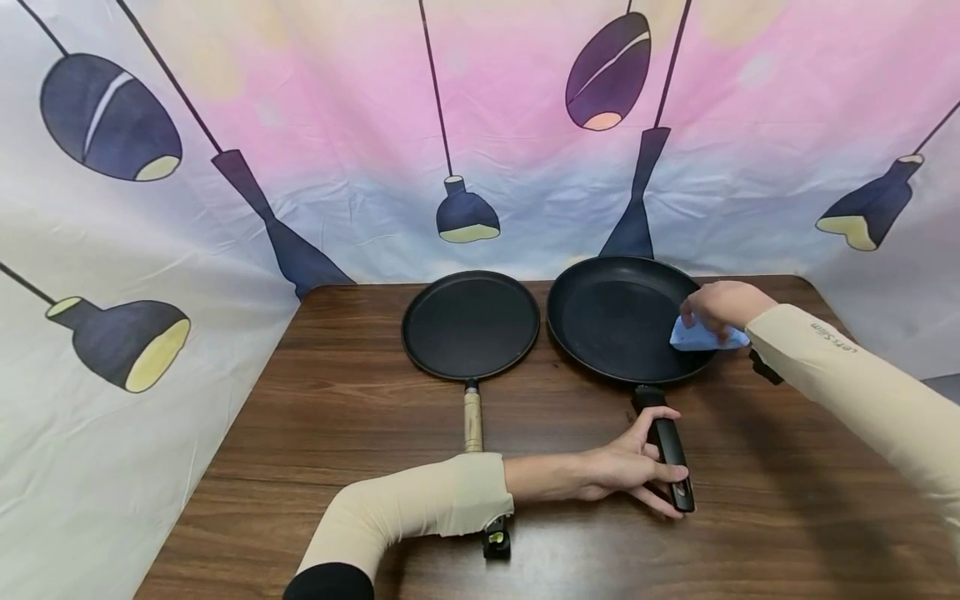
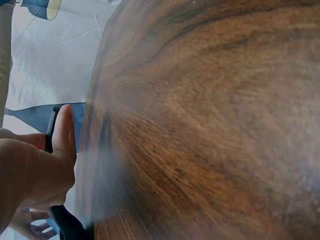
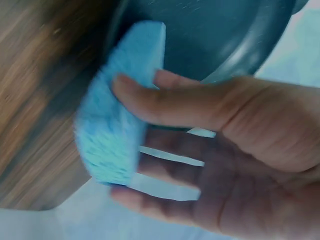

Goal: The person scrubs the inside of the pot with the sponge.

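A large black frying pan [image 1: 611, 321] lies on the wooden table with its black handle [image 1: 670, 450] toward me. My left hand [image 1: 626, 464] holds that handle, thumb and fingers around it; the left wrist view catches the hand [image 2: 37, 172] only at its left edge. At the pan's right rim, my right hand [image 1: 726, 305] pinches a blue sponge [image 1: 701, 337]. The right wrist view shows the thumb on one face of the sponge [image 3: 112, 120] and the fingers behind it. Part of the sponge reaches past the rim.
Left of the frying pan lies a flat round griddle pan [image 1: 471, 325] with a pale wooden handle [image 1: 472, 421], partly covered by my left forearm. Behind the wooden table [image 1: 352, 375] hangs a cloth backdrop [image 1: 375, 125] printed with lamps.
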`<state>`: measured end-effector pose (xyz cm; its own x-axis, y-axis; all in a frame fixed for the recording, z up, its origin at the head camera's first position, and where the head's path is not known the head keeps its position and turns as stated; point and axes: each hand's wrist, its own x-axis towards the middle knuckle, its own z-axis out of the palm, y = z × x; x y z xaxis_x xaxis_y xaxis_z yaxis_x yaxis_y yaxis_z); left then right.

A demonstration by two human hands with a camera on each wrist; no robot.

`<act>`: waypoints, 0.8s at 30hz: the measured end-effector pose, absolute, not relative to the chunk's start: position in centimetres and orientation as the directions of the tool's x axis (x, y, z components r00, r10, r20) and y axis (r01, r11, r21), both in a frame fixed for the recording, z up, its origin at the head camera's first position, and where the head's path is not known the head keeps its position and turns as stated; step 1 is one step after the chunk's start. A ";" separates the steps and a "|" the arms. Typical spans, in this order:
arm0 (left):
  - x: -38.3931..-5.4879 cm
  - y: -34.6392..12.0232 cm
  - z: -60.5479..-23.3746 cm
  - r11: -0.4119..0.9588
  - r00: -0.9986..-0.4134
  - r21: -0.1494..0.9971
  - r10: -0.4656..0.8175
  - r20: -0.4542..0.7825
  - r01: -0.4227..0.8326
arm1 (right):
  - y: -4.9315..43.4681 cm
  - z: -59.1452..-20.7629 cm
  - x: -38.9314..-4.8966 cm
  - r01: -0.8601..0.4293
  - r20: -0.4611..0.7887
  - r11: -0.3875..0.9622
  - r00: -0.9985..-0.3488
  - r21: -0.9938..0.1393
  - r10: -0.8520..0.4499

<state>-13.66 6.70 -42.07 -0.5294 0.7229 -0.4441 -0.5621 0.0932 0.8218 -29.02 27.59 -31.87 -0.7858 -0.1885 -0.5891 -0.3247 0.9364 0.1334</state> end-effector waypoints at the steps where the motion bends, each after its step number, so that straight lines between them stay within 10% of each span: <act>1: -13.7 6.7 -42.1 0.094 -0.529 0.821 0.722 -0.445 -0.563 | 27.3 -31.7 -29.0 -0.338 -0.621 0.931 -0.761 0.134 -0.187; 8: -13.9 6.4 -42.0 0.094 -0.494 0.807 0.748 -0.443 -0.583 | 26.4 -31.5 -29.1 -0.248 -0.778 0.965 -0.590 -0.082 -0.218; 14: -14.2 6.3 -41.7 0.114 -0.476 0.802 0.752 -0.456 -0.587 | 25.0 -32.8 -29.8 -0.299 -0.745 0.860 -0.433 -0.412 -0.508; 24: -14.2 6.4 -41.7 0.122 -0.461 0.792 0.757 -0.464 -0.598 | 19.8 -37.2 -31.5 -0.380 -0.413 0.752 -0.658 -0.539 -0.629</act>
